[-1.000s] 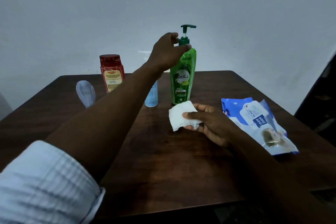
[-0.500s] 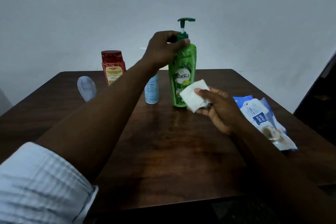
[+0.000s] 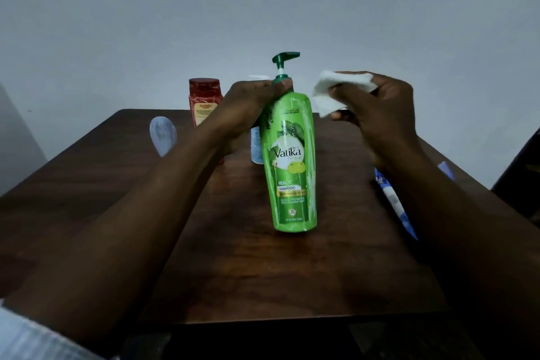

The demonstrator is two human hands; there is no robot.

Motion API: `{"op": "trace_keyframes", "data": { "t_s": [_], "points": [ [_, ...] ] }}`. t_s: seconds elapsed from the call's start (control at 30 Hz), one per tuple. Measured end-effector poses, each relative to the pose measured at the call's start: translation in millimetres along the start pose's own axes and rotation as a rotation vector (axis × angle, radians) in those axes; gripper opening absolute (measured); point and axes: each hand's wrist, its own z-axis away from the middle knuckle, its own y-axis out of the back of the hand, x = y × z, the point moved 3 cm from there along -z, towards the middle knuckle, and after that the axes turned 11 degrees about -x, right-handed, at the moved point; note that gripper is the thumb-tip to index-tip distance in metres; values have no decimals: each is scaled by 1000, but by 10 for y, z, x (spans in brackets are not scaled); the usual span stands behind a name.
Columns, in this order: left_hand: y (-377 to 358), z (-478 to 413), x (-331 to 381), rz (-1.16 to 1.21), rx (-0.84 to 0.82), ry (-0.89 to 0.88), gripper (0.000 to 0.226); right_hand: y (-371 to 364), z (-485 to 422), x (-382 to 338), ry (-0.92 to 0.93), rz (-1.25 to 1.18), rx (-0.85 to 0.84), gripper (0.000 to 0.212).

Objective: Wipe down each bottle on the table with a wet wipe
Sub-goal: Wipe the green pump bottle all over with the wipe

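Nearer than half a second ago, the glossy green Vatika shampoo bottle [image 3: 292, 161] with its dark-green pump top is upright over the middle of the dark wooden table [image 3: 263, 272], and the left hand [image 3: 248, 108] is curled tight round its narrow neck; whether its base touches the wood is unclear. The right hand [image 3: 377, 105] has risen level with the bottle's shoulder, just beside it, pinching a crumpled soft white wet wipe [image 3: 324, 96]. Behind stand a red-lidded jar [image 3: 203, 96] and a small pale-blue bottle [image 3: 256, 146].

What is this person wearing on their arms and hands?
Nothing on either hand: the left hand and right hand are bare, with no gloves, rings or watch visible. Both forearms are bare too. A pale sleeve is pushed up on the left arm.
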Motion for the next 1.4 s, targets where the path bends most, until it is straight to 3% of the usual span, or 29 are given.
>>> {"op": "trace_keyframes", "data": {
  "t_s": [0.07,0.17,0.33,0.43,0.67,0.8,1.13,1.4],
  "points": [
    [14,39,-39,9,-13,6,25,-79,9,-13,71,194,28,16],
    [25,83,-67,21,-19,1,23,-203,80,-92,398,634,42,16],
    [20,121,-84,96,-4,-5,23,-358,276,116,527,854,-192,30],
    [30,114,-147,153,-12,14,24,-327,377,140,509,813,-261,30],
    [-197,162,-295,686,-232,-21,37,-285,247,125,514,781,-190,18],
    [-236,147,-367,861,-295,-73,37,-314,238,126,506,784,-202,16],
    [-176,54,-511,885,-256,-86,33,-131,1084,434,414,878,-363,23],
    [-255,65,-402,862,-270,-47,35,-191,310,183,424,761,-204,16]
  ]
}}
